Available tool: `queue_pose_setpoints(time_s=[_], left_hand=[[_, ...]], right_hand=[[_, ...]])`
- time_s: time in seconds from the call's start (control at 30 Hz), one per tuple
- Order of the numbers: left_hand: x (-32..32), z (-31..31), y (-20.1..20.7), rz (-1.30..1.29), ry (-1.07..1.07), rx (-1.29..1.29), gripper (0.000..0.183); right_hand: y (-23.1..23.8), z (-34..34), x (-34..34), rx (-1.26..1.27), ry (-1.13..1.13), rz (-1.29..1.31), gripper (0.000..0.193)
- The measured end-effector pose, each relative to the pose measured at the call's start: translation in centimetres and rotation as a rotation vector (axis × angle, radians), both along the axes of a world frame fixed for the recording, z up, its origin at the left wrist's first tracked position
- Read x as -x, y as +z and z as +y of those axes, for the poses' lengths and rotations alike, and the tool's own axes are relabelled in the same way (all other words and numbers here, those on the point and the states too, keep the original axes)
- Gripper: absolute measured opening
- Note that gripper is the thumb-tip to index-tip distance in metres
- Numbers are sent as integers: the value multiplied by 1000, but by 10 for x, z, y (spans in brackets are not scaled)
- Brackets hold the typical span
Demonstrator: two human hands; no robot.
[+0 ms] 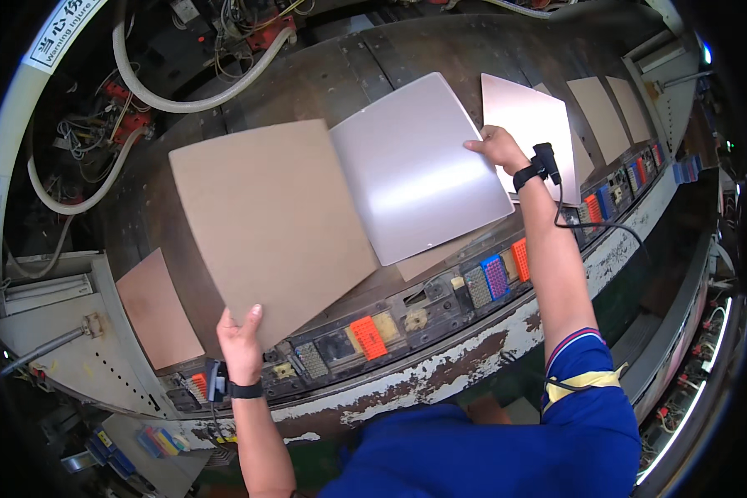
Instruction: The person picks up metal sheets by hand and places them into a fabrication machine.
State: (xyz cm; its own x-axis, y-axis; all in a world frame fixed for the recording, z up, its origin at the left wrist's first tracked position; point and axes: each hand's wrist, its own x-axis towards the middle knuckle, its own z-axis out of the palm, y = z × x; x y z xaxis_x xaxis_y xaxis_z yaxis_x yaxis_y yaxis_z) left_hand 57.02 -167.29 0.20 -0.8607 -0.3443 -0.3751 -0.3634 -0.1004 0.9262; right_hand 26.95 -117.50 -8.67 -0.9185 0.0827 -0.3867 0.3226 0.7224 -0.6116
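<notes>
Left hand [241, 336] grips the big tan square board [270, 228] by its near edge. Right hand [496, 148] pinches the shiny silver metal sheet [415, 166] just right of that board, both over the dark curved surface [324, 79].

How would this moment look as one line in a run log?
left hand: grips brown sheet | right hand: holds silver sheet | conveyor: more sheets
</notes>
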Motion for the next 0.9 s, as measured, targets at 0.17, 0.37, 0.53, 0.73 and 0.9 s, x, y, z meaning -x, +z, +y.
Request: queue_pose_setpoints(time_s=[0.17,0.37,0.53,0.73,0.9], left_hand=[[12,73,-2,39,-12,114,24],[-10,66,17,46,139,108,25],[1,72,5,33,150,111,24],[11,82,5,39,68,80,30],[1,66,-19,40,136,-13,29]], right_hand=[[-54,16,-10,-492,76,125,46],[-70,-36,-30,-712,79,51,59],[-52,-34,-21,-708,36,37,62],[-46,-48,-20,-668,-17,36,65],[-78,-20,-4,-652,-127,67,68]])
